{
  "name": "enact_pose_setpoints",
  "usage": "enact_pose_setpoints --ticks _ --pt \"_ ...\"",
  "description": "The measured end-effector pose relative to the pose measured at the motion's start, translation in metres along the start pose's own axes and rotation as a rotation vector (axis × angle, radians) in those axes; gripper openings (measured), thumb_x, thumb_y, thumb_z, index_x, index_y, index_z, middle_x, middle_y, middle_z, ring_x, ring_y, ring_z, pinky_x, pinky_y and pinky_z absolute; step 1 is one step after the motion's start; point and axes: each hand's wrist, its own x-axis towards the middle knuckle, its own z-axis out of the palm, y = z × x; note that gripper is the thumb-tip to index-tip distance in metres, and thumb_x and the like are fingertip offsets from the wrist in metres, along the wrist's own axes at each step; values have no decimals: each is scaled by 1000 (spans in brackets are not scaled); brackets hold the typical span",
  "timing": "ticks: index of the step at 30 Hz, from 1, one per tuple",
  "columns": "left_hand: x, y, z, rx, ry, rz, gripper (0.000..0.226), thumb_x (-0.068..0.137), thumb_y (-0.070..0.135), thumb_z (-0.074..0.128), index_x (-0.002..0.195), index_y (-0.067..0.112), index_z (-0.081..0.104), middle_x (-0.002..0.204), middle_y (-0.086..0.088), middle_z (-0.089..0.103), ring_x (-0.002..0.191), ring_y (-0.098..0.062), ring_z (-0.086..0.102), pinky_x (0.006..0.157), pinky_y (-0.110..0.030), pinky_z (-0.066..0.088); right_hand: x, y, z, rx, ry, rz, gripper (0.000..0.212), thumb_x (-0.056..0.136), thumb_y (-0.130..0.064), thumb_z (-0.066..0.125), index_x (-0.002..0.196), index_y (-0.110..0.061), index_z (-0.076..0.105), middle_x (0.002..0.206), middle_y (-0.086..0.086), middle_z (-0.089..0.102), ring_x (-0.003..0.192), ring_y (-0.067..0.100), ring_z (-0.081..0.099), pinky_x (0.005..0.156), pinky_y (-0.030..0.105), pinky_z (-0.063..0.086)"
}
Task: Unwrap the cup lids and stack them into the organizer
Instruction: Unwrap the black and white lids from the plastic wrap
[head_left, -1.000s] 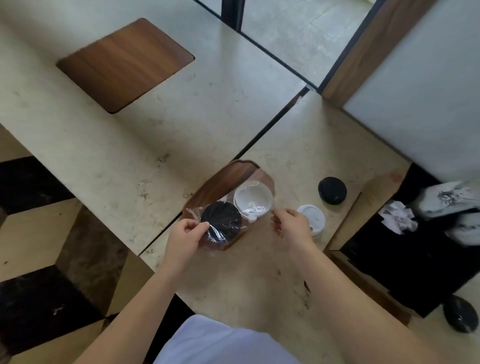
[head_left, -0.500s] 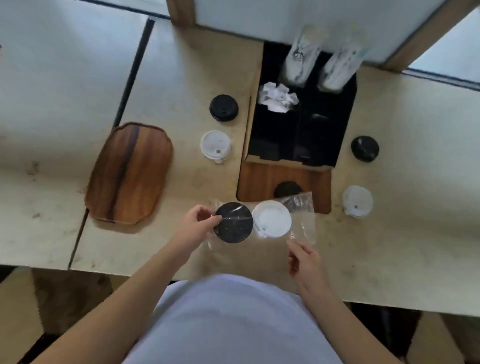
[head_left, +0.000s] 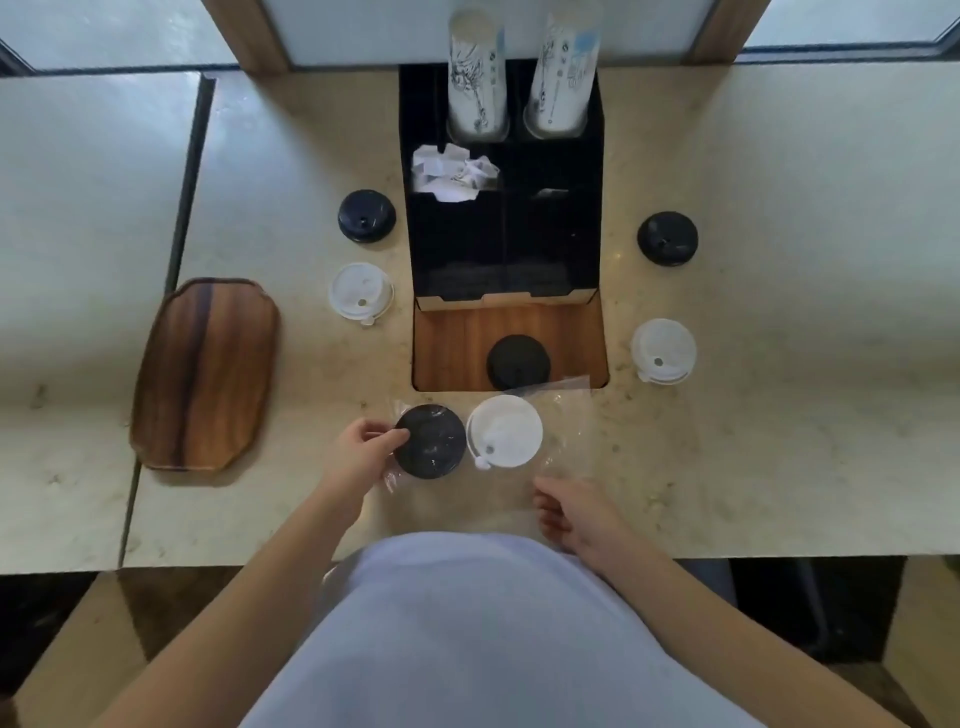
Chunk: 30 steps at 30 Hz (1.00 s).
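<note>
A clear plastic bag (head_left: 563, 415) lies on the counter in front of the black organizer (head_left: 595, 208). Inside the bag a black lid (head_left: 429, 440) sits on the left and a white lid (head_left: 505, 430) on the right. My left hand (head_left: 363, 454) pinches the bag's left end at the black lid's rim. My right hand (head_left: 574, 514) is curled at the bag's near right corner; whether it grips the film is unclear.
Loose lids lie around the organizer: a black lid (head_left: 367, 215) and a white lid (head_left: 360, 296) to its left, a black lid (head_left: 667, 238) and a white lid (head_left: 663, 351) to its right, another black lid (head_left: 518, 361) on the wooden inset. Wooden tray (head_left: 205, 374) at left. Two cup stacks (head_left: 478, 78) and crumpled wrappers (head_left: 452, 174) are in the organizer.
Both hands carried the bag of lids from above the wooden tray to the counter in front of the organizer, and my view swung round to face it.
</note>
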Motion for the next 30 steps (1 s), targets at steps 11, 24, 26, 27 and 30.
enact_pose_setpoints --ticks 11,24,26,27,30 --pt "-55 45 58 1217 -46 838 62 84 42 74 136 18 49 137 -6 50 126 -31 48 99 -43 46 -1 -19 -19 -1408 365 -686 35 97 -42 54 71 -25 36 61 -7 47 50 6 43 45 24 38" --pt "-41 34 108 1465 1 928 89 81 51 77 149 10 35 140 -9 47 123 -28 47 100 -41 43 30 -47 -25 -1456 345 -570 27 98 -44 52 84 -21 51 73 -5 51 70 14 58 61 28 49" --pt "-40 33 108 1454 -23 913 82 80 50 78 144 13 41 139 -8 47 123 -29 47 99 -42 44 35 -45 -25 -1465 356 -567 30 98 -45 52 80 -21 52 72 -5 52 69 14 58 61 28 50" --pt "-39 32 108 1448 -36 908 79 80 49 79 141 14 44 138 -8 47 122 -29 47 98 -43 44 37 -43 -25 -1467 362 -564 31 99 -46 51 81 -21 53 74 -4 53 70 14 58 62 28 50" --pt "-37 30 108 1441 -40 907 74 79 48 79 137 17 47 137 -9 48 122 -30 47 97 -44 45 46 -36 -23 -1443 367 -569 28 99 -47 51 87 -22 53 83 -4 56 74 14 56 67 28 51"
